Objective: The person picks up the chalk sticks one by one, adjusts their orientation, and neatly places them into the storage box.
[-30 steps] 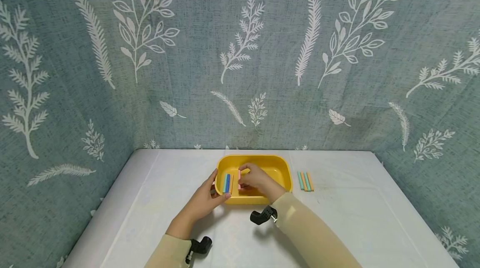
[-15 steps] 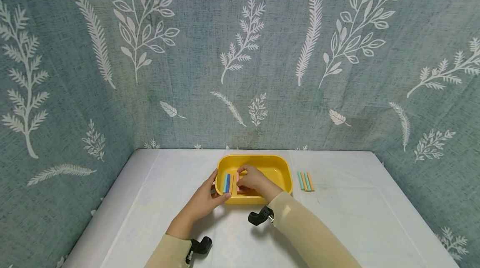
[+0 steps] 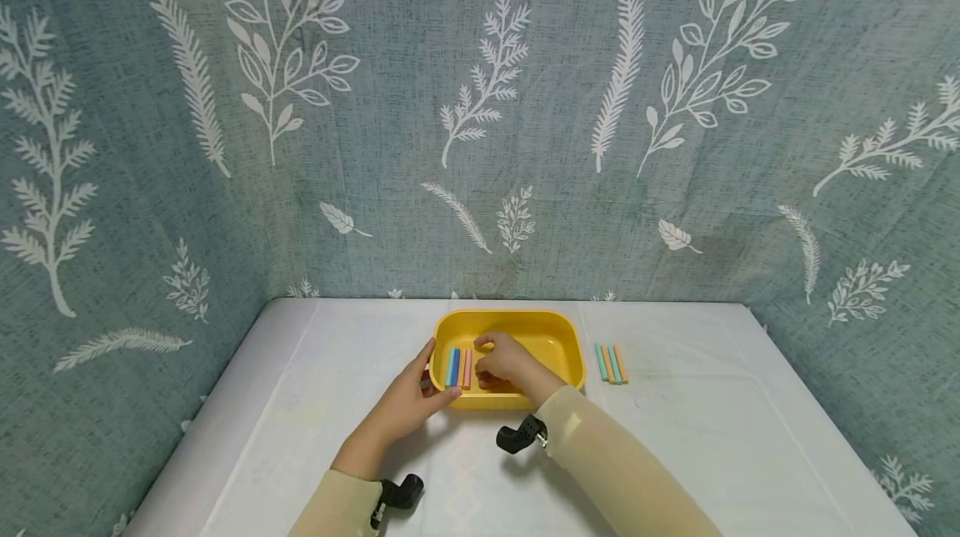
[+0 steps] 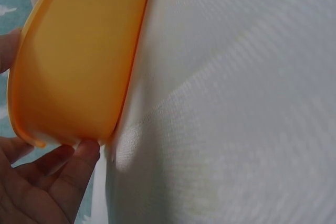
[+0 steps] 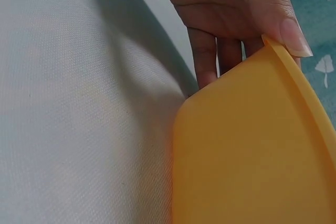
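Note:
My left hand (image 3: 408, 397) grips the left end of a yellow plastic tray (image 3: 517, 401), thumb on the front rim and fingers against the end wall. The left wrist view shows left-hand fingers (image 4: 79, 166) touching the tray's end. Inside, near that end, a row of chalk-like sticks lies side by side: light teal, a blue stick (image 3: 456, 367), orange, and a pink stick (image 3: 468, 368) on the row's right. Just right of the pink stick, my right hand (image 3: 510, 360) reaches into the tray, thumb and index finger apart, with nothing visible between them. Its palm side is hidden.
Several teal and orange sticks (image 3: 612, 363) lie side by side on the white-covered table (image 3: 675, 437), right of the tray. A leaf-patterned cloth (image 3: 480, 145) hangs behind the table. Black wrist cameras are strapped to both sleeves.
The pink stick, held in my right fingers earlier, moved left and now lies against the row, let go. The right hand shifted slightly left with it. The left hand has stayed on the tray.

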Motion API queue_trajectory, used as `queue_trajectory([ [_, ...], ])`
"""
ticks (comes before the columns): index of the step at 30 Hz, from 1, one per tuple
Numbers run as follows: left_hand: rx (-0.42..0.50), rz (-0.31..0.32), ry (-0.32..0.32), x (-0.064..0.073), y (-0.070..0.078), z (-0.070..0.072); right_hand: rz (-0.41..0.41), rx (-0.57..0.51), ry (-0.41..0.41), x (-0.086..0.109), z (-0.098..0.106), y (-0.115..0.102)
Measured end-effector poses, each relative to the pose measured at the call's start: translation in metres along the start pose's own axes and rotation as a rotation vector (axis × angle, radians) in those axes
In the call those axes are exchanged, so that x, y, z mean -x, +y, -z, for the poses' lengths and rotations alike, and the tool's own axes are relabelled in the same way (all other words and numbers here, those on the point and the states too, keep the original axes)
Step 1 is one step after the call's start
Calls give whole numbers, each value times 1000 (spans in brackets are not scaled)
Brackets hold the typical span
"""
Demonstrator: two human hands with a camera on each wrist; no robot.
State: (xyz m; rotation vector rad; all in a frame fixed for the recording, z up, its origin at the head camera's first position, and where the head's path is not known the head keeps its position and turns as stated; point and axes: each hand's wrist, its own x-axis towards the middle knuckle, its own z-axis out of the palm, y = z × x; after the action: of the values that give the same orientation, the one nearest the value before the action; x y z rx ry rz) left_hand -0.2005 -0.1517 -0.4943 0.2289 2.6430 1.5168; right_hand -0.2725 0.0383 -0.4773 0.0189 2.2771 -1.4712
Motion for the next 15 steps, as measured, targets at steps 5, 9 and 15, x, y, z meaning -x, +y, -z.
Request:
queue_trajectory([
  [5, -4, -7, -3, 0, -1, -1, 19, -15, -6, 1, 2, 2],
  [9, -3, -5, -6, 0, -1, -1, 51, -23, -8, 5, 7, 1],
  [15, -5, 3, 3, 0, 0, -1, 105, 9, -9, 12, 20, -2],
])
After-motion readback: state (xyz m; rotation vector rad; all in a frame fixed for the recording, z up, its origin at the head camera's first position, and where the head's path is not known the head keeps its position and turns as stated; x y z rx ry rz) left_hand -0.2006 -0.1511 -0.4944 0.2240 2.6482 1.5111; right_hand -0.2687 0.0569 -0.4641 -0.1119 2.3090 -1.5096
